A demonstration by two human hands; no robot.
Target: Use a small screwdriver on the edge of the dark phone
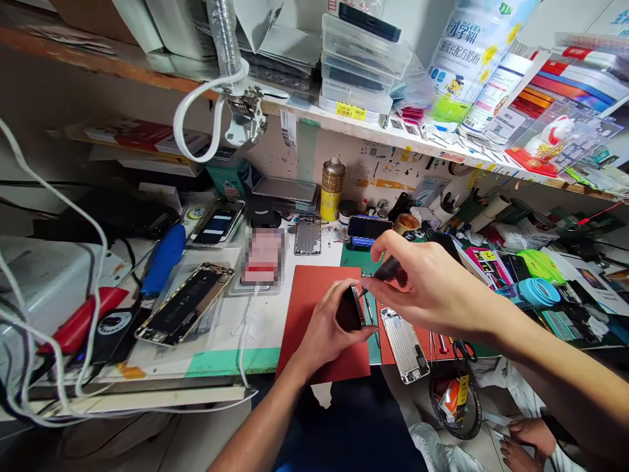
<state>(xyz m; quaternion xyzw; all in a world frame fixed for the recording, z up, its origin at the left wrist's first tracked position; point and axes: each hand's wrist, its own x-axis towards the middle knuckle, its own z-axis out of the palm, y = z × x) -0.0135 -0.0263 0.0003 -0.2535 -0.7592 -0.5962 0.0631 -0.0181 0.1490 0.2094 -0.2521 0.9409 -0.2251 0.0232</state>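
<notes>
Over the red mat (pixel 307 295), my left hand (pixel 327 321) grips a dark phone (pixel 350 309) by its sides, tilted up with its edge toward the right. My right hand (pixel 413 275) is closed around a black-handled tool (pixel 390 270), whose tip meets or nearly meets the phone's upper edge. Beneath my right hand, a silver phone housing (pixel 403 344) lies across the mat's front edge. A thin dark tool, partly hidden, lies between the phone and the housing.
An opened phone (pixel 184 303) and a blue-handled tool (pixel 164 259) lie at the left. A yellow spray can (pixel 332 189) stands at the back. Scissors (pixel 464 351) rest right of the housing. A shelf (pixel 417 134) overhangs the bench. Another person's hands (pixel 528 442) show at lower right.
</notes>
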